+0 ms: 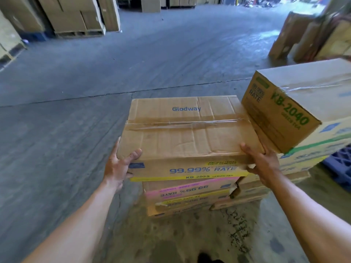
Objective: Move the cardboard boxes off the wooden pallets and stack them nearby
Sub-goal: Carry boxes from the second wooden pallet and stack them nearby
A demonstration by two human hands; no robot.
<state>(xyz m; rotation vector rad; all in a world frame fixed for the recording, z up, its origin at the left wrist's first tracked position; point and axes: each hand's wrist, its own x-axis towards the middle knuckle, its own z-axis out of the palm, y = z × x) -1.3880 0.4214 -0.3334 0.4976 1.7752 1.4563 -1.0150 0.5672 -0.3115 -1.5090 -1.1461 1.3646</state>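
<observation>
Atop floor stack, creased taped Glodway box [187, 130], L hand [118, 166] & R hand [263, 166] fingers grasping its corners.

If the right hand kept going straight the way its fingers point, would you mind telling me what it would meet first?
Probably the green-printed KB-2040 box just beyond the right hand, which grips the Glodway box corner; depth is unclear.
</observation>
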